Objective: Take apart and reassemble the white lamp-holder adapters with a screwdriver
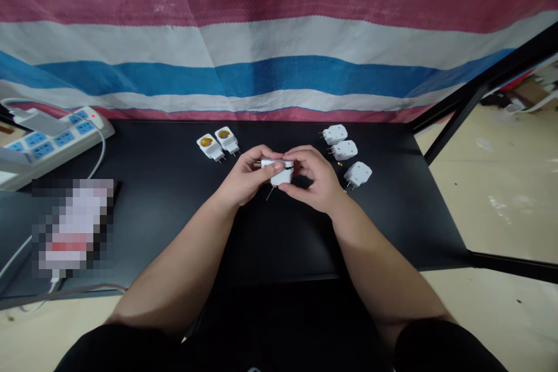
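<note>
Both my hands meet over the middle of the black table [152, 215]. My left hand [244, 177] and my right hand [311, 180] are closed together around one white plug adapter [279, 170], fingers pinching its sides. A thin dark tool tip pokes out below the adapter, near my right fingers. To the left lie two white adapters with yellow centres [218, 144]. To the right lie three white plug adapters [345, 154], prongs pointing left.
A white power strip with blue sockets [52, 139] and its cable sit at the table's left rear. A blurred-out object [74, 226] lies at front left. A striped tarp [279, 40] hangs behind. A black frame bar [471, 93] runs at right.
</note>
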Demonstrator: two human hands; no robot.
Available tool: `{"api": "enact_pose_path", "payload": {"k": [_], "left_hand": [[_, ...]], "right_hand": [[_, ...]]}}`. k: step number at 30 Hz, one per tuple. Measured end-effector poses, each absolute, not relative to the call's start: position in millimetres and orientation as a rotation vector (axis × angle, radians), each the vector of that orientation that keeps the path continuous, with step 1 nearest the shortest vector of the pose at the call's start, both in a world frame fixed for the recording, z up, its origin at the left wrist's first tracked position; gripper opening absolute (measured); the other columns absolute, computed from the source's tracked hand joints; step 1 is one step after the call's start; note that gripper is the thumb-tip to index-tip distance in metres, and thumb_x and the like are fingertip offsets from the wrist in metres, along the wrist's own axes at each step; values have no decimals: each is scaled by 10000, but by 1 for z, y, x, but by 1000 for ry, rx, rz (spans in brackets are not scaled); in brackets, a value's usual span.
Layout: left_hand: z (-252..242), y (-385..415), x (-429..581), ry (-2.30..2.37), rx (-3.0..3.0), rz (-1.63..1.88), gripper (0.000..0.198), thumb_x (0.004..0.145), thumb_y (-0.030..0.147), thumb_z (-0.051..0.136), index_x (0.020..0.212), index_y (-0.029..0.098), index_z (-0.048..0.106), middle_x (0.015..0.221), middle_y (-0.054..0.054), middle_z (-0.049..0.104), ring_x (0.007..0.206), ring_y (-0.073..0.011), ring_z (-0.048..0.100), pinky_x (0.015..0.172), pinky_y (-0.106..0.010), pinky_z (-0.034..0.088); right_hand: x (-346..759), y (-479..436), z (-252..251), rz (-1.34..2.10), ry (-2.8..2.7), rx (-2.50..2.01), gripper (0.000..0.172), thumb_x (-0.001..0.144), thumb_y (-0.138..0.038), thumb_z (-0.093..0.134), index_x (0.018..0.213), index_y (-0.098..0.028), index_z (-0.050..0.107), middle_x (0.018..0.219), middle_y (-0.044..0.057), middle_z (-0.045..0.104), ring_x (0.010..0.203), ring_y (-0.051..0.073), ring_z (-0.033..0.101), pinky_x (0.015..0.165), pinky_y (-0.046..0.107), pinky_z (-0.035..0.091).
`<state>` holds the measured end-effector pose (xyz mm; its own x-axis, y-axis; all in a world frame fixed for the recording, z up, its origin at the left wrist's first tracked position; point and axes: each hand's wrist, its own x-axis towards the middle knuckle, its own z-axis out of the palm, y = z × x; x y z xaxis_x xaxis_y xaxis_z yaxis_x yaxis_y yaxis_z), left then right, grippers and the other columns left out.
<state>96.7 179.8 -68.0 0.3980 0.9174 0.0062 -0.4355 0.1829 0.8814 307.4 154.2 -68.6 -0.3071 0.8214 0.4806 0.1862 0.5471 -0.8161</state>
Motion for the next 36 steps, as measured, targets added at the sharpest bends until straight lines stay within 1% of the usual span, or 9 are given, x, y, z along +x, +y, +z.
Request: {"api": "enact_pose_path", "payload": {"k": [3,6,12,19,22,24,26,28,36], "left_hand": [[-69,180,97,653,965,1027,336,850,446,997,951,192,802,841,-16,805,645,-109,702,557,-188,569],[-68,180,97,653,988,1018,346,854,451,991,957,188,793,832,-17,798,626,-108,688,532,-189,555],[-69,180,94,626,1066,1048,324,788,265,1033,1000,193,798,904,-22,825,704,-117,734,690,-230,627],[-72,184,92,587,1174,1064,335,774,238,1040,1043,211,841,930,-26,845,698,-109,734,683,-223,632],[-71,185,91,601,1201,1069,330,776,236,1035,1054,214,857,949,-36,854,735,-126,758,700,-236,644],[-70,185,91,609,1228,1067,338,774,237,1035,1066,215,866,979,-45,861,795,-147,786,752,-257,664],[-69,185,91,613,1260,1064,358,769,232,1035,1087,217,871,1003,-50,865,857,-166,807,812,-283,683],[-69,185,91,617,1286,1056,373,766,223,1034,1102,216,871,1028,-56,870,887,-177,817,843,-301,694],[-70,186,90,654,1311,1029,355,791,234,1021,1114,204,875,981,-53,861,841,-170,807,782,-280,685]], "right_hand": [[307,155,-73,894,-1746,-831,485,911,-351,918,1332,-319,680,1312,81,665,1049,242,780,819,425,759],[306,155,-74,937,-1724,-850,487,918,-367,912,1338,-317,671,1275,76,659,988,230,785,784,407,756],[307,155,-71,924,-1764,-837,476,947,-364,895,1369,-337,677,1309,69,643,1033,230,773,859,446,763],[310,155,-69,943,-1740,-758,443,933,-348,926,1326,-340,722,1298,69,638,1078,231,761,875,425,753],[312,154,-68,1001,-1737,-773,402,972,-366,883,1339,-343,722,1363,82,641,1084,230,760,887,426,745],[313,155,-68,1023,-1720,-794,322,1017,-407,829,1316,-332,737,1380,90,666,1068,227,764,875,419,738],[315,156,-68,1020,-1701,-838,254,1059,-459,767,1265,-312,758,1363,95,716,1079,236,771,875,418,727],[316,157,-69,1019,-1693,-887,248,1078,-492,735,1226,-297,774,1323,95,770,1111,250,781,899,425,711],[318,160,-72,1094,-1655,-961,288,1050,-547,764,1187,-297,807,1177,63,842,1095,258,801,931,445,683]]}}
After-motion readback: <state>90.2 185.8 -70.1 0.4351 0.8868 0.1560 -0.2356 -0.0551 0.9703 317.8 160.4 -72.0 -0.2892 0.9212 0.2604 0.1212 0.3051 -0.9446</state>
